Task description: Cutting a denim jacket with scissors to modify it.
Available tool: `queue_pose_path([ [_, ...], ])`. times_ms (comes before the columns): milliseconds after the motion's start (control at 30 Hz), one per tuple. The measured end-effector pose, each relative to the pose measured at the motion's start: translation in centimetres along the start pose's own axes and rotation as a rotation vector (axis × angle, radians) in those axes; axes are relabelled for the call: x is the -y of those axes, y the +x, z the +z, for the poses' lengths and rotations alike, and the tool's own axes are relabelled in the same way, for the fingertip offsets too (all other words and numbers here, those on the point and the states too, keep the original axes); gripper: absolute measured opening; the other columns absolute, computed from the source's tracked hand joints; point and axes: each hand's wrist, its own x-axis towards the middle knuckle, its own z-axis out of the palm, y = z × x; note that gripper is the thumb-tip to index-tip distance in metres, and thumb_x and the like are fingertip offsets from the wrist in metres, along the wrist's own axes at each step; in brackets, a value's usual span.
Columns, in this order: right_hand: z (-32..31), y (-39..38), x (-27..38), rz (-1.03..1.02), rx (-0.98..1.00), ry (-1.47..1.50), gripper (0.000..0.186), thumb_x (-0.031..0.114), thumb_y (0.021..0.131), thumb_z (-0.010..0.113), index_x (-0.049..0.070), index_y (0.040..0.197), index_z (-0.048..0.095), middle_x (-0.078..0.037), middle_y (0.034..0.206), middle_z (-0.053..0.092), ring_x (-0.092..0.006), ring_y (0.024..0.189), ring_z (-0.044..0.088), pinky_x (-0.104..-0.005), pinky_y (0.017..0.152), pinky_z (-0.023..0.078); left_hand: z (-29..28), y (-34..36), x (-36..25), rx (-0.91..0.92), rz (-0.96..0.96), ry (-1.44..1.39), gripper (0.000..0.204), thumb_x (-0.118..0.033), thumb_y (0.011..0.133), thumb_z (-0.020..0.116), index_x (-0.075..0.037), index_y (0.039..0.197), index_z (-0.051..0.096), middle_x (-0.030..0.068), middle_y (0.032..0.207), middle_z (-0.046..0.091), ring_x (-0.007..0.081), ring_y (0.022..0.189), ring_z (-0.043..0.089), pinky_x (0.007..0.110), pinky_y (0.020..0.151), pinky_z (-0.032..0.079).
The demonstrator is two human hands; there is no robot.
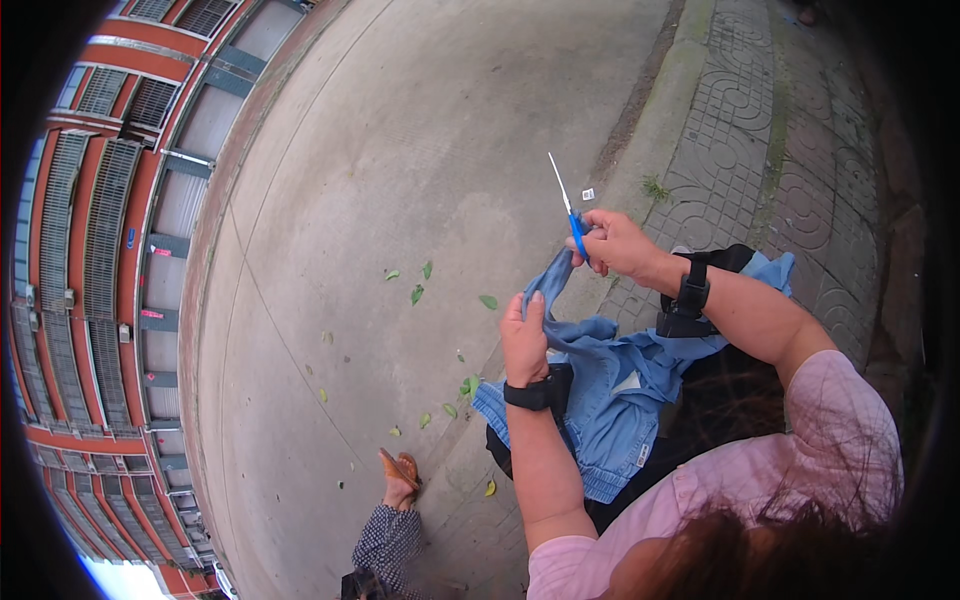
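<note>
A light-blue denim garment [598,400] with a gathered elastic waistband lies bunched across my lap. My left hand [524,345] pinches a narrow stretch of its cloth between thumb and fingers. From there the strip runs taut up to my right hand [618,245], whose fingers are closed around a pair of scissors [577,232] with blue handles. The slim blades point up and away from me, apart from the cloth. The strip's far end meets my right fingers, which partly hide it. Black straps circle both wrists.
A small white label [588,194] lies on the ground beyond the scissors. Several green leaves [417,294] are scattered over the concrete. Another person's sandaled feet [398,468] and patterned trousers show at lower left. Patterned paving [735,130] stretches along the right, a red building [100,200] along the left.
</note>
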Motion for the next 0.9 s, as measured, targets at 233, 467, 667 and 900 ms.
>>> queue_pose_path([
  [233,0.0,0.0,0.2,-0.004,0.007,0.006,0.024,0.016,0.085,0.062,0.0,0.1,0.051,-0.008,0.072,0.064,-0.0067,0.049,0.049,-0.0212,0.045,0.039,-0.1,-0.1,0.1,0.014,-0.008,-0.035,0.014,-0.013,0.091,0.057,-0.002,0.099,0.059,-0.0023,0.086,0.058,0.003,0.073,0.048,0.019,0.064,0.039],
  [467,-0.3,0.0,0.0,-0.029,0.034,0.049,0.025,0.015,0.085,0.061,0.0,0.103,0.05,-0.009,0.074,0.064,-0.0068,0.051,0.051,-0.0206,0.046,0.041,-0.2,0.0,0.0,-0.035,-0.019,0.009,0.016,-0.013,0.087,0.062,-0.002,0.098,0.059,-0.0028,0.08,0.058,0.0034,0.069,0.049,0.019,0.061,0.039],
  [667,-0.3,0.1,0.0,-0.043,0.044,0.043,0.026,0.015,0.086,0.06,0.0,0.105,0.049,-0.01,0.076,0.064,-0.0066,0.053,0.052,-0.0201,0.047,0.042,-0.2,-0.3,0.0,-0.049,0.06,0.15,0.016,-0.012,0.082,0.065,-0.001,0.093,0.059,-0.0023,0.077,0.058,0.0042,0.066,0.049,0.02,0.06,0.04],
  [900,-0.3,0.3,-0.5,-0.114,0.019,-0.006,0.026,0.015,0.088,0.058,0.003,0.109,0.048,-0.008,0.079,0.064,-0.0065,0.057,0.053,-0.0198,0.049,0.042,-1.1,0.7,1.7,-0.27,0.293,0.596,0.016,-0.004,0.071,0.062,0.0,0.086,0.058,0.0095,0.077,0.059,0.0206,0.071,0.057,0.029,0.066,0.044],
])
